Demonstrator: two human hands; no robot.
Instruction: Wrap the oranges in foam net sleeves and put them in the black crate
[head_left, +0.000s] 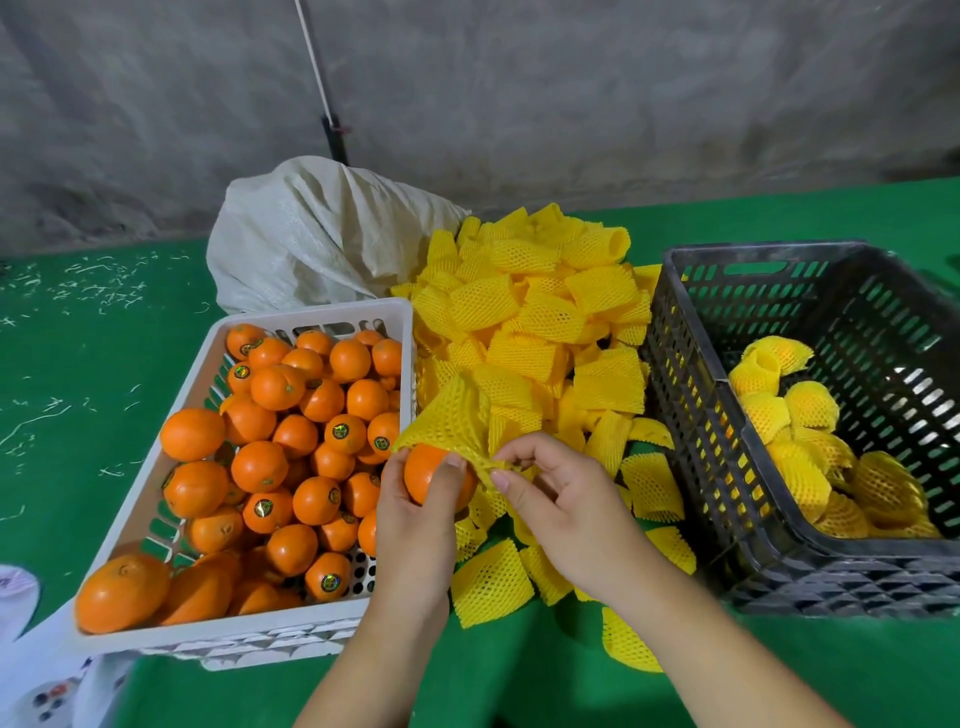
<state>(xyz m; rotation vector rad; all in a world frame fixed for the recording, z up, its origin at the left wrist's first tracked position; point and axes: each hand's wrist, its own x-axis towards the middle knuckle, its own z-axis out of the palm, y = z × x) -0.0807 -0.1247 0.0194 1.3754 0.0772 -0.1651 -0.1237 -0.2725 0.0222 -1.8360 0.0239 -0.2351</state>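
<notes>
**Orange held at the mouth of a foam net sleeve**

We see a green surface (519, 675) carrying all items. At the right stands the black crate (691, 415), a perforated plastic box; several sleeved oranges (810, 405) lie on its floor. At the left sits a white perforated crate (311, 312) piled with bare oranges (291, 441), some bearing round stickers. Behind the white crate rests a pale woven sack (311, 234). Between the two crates lies a loose pile of yellow foam net sleeves (535, 322), which spreads toward the near edge of the surface.

In front of that pile, we see both hands working on one orange (423, 475). The left hand (415, 519) has its fingers curled round the orange, gripping it from below and from the side. The right hand (561, 499) pinches the edge of one foam net sleeve (452, 415) between thumb and fingertips, just beside the orange. The sleeve rises above the fruit, and its stretched lower edge touches the top of the orange. The orange is near the right corner of the white crate and well apart from the black crate.
</notes>
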